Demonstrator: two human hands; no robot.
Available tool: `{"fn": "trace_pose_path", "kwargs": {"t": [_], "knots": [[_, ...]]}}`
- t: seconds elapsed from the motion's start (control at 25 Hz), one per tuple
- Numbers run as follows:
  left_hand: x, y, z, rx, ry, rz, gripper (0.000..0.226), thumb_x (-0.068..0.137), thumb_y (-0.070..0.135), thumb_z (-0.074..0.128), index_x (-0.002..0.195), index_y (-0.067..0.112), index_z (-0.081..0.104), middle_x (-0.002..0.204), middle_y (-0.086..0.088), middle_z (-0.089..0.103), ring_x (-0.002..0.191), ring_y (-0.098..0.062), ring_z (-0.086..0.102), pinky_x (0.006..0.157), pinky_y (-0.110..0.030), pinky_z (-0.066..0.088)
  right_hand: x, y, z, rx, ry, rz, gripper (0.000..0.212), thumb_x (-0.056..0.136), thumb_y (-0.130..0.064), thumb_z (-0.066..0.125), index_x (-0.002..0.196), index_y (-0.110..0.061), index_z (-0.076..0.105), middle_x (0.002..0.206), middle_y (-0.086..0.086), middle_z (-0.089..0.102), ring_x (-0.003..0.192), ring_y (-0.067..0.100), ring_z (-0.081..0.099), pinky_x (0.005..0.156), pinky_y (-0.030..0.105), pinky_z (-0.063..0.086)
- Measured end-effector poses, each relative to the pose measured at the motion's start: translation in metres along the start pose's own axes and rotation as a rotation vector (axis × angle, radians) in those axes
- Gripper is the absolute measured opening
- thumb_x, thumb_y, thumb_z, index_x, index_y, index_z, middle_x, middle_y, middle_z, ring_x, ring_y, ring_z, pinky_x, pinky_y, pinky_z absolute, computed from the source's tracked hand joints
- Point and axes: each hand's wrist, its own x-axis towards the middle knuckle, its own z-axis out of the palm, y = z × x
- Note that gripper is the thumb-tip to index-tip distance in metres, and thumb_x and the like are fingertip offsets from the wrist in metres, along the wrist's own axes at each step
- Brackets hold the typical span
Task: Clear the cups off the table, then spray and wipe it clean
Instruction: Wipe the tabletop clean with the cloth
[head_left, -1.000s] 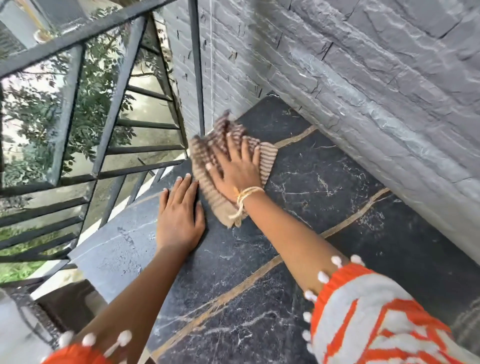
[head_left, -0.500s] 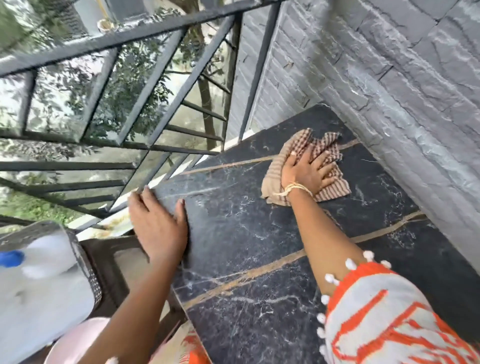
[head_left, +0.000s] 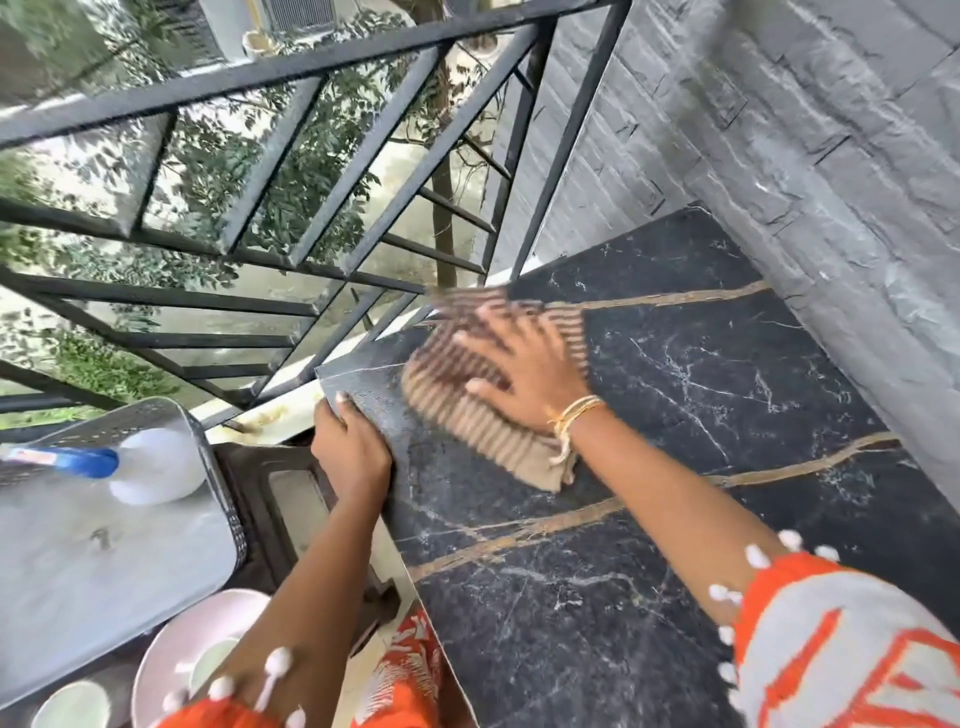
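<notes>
The black marble table (head_left: 727, 395) with gold veins fills the right half of the view. My right hand (head_left: 524, 374) lies flat with fingers spread on a brown striped cloth (head_left: 467, 421), pressing it onto the table near its far left corner; the cloth is motion-blurred. My left hand (head_left: 350, 452) grips the table's left edge, thumb on top. A white spray bottle (head_left: 150, 467) with a blue top lies on a grey tray (head_left: 78, 571) to the left. Pale cups (head_left: 72, 704) stand at the bottom left by a pink plate (head_left: 171, 644).
A black metal railing (head_left: 322, 208) runs along the table's far left side, with trees beyond. A grey stone wall (head_left: 831, 182) borders the table's right side. A dark brown chair (head_left: 275, 499) sits between the tray and the table.
My right hand has swept the cloth from the far middle of the table to its left corner. My left hand has shifted from resting on the edge to gripping it. The view has tilted left.
</notes>
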Motion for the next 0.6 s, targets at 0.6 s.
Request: {"fn": "trace_pose_path", "kwargs": {"t": [0.6], "knots": [[0.011,-0.019,-0.028,-0.853,-0.615,-0.677,0.073,0.093,0.066,0.025,0.133,0.013,0.055,0.130,-0.015,0.062,0.121,-0.033,0.057,0.108,-0.048,0.038,0.043,-0.125,0.000,0.160,0.095,0.382,0.064,0.094,-0.058,0.022,0.152,-0.032,0.021,0.161,0.014,0.015,0.145,0.047,0.009,0.113,0.067,0.004]]}}
